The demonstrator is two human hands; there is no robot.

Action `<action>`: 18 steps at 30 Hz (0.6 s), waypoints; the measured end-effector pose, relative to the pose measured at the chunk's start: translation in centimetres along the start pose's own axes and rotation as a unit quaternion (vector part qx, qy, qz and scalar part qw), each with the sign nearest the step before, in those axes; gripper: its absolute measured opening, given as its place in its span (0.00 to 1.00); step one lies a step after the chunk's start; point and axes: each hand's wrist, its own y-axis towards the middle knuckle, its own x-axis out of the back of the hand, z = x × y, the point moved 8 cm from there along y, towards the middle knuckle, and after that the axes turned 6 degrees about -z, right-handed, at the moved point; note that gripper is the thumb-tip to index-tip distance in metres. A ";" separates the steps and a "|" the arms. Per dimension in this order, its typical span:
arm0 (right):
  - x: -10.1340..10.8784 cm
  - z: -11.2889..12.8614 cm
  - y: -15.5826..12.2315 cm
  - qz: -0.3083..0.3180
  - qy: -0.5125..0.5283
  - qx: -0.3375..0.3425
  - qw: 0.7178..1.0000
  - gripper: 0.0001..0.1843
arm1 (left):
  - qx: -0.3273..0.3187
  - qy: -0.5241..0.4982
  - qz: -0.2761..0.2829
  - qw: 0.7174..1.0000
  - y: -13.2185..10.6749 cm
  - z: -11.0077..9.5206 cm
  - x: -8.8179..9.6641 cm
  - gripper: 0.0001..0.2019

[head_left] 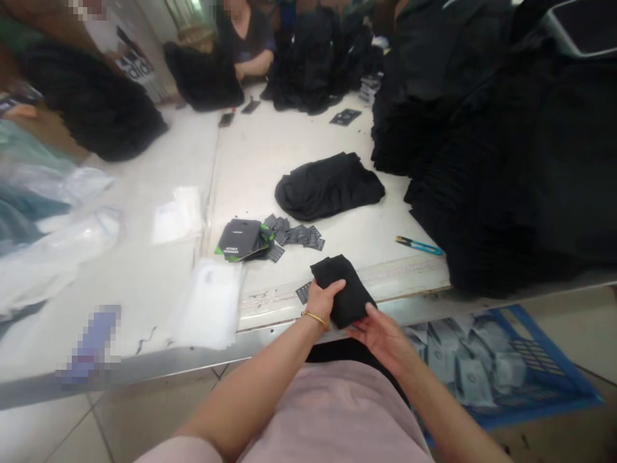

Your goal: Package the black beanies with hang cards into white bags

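A small folded black garment (344,292) is held between my two hands at the table's front edge. My left hand (324,301), with a gold bracelet at the wrist, grips its left side, thumb lying across the top. At the lower right corner, my right hand (383,331) pinches the fabric, its thumb on the edge and its fingers partly hidden beneath. Beside my left hand lies a dark printed label (303,293). Farther back are a stack of dark cards with green edges (241,238), several loose labels (301,235) and a flat black garment (330,186).
Blue-handled thread snips (419,245) lie to the right, before tall piles of black garments (463,128). Clear plastic bags (209,305) are stacked on the left. Below the table edge stands a blue crate (554,360) of packed bags. A person (248,48) sits across the table.
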 end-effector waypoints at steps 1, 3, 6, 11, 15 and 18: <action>0.7 0.9 0.1 -0.012 -0.030 0.032 0.999 0.11 | 0.019 -0.010 0.011 1.000 -0.3 -0.3 0.0 0.29; 1.4 2.3 0.2 -0.022 -0.074 0.080 0.994 0.15 | 0.060 -0.016 0.056 0.996 -1.2 -0.6 -0.3 0.28; -0.9 1.2 0.2 0.068 -0.093 0.030 0.993 0.24 | 0.064 0.032 0.116 0.991 -2.8 -1.0 -0.3 0.26; -5.5 -2.0 0.0 0.112 -0.070 -0.043 0.990 0.23 | -0.101 0.275 0.035 0.955 -1.3 -5.5 4.7 0.25; -8.1 -2.3 1.6 0.161 -0.198 -0.052 0.965 0.18 | -0.337 0.474 -0.155 0.799 2.6 -17.1 10.8 0.30; -9.8 -1.4 4.0 0.179 -0.276 -0.046 0.943 0.13 | -0.335 0.579 -0.239 0.704 6.8 -22.9 14.4 0.37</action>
